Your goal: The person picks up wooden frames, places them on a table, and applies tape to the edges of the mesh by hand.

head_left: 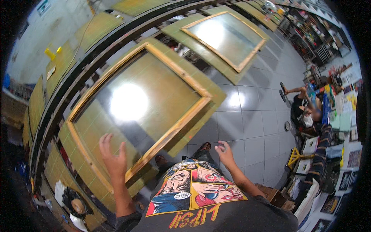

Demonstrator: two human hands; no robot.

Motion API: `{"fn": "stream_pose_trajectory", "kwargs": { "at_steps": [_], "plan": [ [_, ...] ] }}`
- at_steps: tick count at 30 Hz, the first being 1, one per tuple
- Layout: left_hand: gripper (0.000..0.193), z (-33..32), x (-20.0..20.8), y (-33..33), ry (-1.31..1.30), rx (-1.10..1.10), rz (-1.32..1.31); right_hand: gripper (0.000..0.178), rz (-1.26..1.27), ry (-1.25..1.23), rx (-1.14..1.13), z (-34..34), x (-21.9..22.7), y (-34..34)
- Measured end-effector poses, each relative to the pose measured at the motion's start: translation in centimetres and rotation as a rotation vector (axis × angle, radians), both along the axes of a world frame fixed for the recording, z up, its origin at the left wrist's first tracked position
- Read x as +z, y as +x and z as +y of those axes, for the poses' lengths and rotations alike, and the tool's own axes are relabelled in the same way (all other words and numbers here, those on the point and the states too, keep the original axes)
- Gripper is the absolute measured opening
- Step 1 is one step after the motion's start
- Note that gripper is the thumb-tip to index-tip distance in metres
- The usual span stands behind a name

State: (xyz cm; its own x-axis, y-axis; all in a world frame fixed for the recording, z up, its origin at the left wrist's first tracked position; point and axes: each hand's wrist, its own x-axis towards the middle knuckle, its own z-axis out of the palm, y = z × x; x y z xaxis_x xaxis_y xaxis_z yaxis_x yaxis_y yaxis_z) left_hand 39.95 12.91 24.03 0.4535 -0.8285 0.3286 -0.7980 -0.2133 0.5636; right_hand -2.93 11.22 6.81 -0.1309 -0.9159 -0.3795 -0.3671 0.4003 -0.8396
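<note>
A wood-framed mesh screen [181,77] lies on a greenish board [216,98] in front of me, with a bright light glaring off its surface. Over the near left part of that frame, my left hand [112,154] is raised, fingers spread and nothing in it. Whether it touches the mesh I cannot tell. My right hand [226,154] hovers above the floor, to the right of the frame's near corner. Its fingers are loosely bent and apart, and nothing shows in them.
A second wood-framed screen [255,50] rests on another board farther off. A dark rail [87,73] runs along the boards' far side. Yellow objects [52,53] stand beyond it. At right, a person [303,106] sits by cluttered shelves. A dark bundle [77,203] lies at lower left.
</note>
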Motion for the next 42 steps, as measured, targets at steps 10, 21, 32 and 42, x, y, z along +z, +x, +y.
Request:
{"fn": "stream_pose_trajectory", "kwargs": {
  "at_steps": [10,21,32,42],
  "plan": [
    [0.052,-26.3,-1.2,-29.8,-0.048,-0.731,-0.114,0.043,0.172,-0.014,-0.092,-1.1,0.2,-19.1],
    [0.073,-47.4,-10.3,-40.3,0.188,-0.735,-0.369,0.034,-0.024,-0.176,-0.244,-20.0,4.1,-34.0],
    [0.069,-50.1,-9.5,-36.7,0.069,-0.219,0.085,0.035,0.101,-0.123,-0.077,-40.5,6.7,-37.5],
    [0.063,-49.7,-10.0,-41.3,0.236,0.188,0.255,0.041,0.477,-0.526,0.370,-73.5,10.9,-40.7]
  ]
}}
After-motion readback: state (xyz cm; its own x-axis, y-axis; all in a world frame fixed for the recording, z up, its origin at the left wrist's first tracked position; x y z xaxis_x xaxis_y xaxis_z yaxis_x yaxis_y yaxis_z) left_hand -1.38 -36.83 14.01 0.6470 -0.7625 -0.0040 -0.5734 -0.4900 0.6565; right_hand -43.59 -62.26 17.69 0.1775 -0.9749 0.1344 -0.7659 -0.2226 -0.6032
